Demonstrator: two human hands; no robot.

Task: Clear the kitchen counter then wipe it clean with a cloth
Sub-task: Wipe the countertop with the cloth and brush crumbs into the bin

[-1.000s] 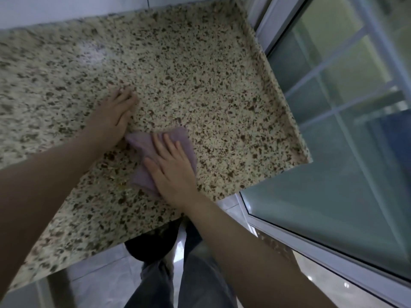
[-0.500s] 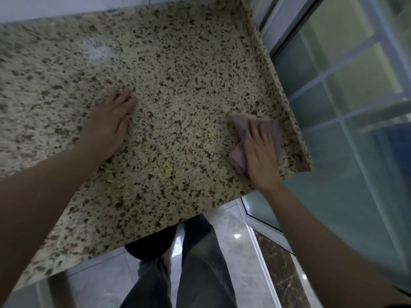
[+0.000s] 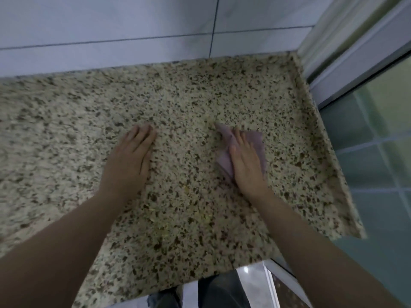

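The speckled granite kitchen counter (image 3: 200, 103) fills the middle of the head view with nothing standing on it. My right hand (image 3: 245, 161) lies flat on a small pale purple cloth (image 3: 255, 141) and presses it against the counter, right of centre. The cloth's corners stick out beyond my fingers. My left hand (image 3: 131, 156) rests palm down on the bare stone to the left, fingers together, holding nothing. The frame is slightly blurred.
White wall tiles (image 3: 133, 30) run along the counter's back edge. A white window frame (image 3: 347, 52) and a glass pane (image 3: 378, 152) border its right end. Below the front edge are my legs (image 3: 218, 292) and a glossy tiled floor.
My right hand slid the cloth from near my left hand to the counter's right edge, then back toward the middle. The view tilted up and now shows the wall. My left hand stayed planted.
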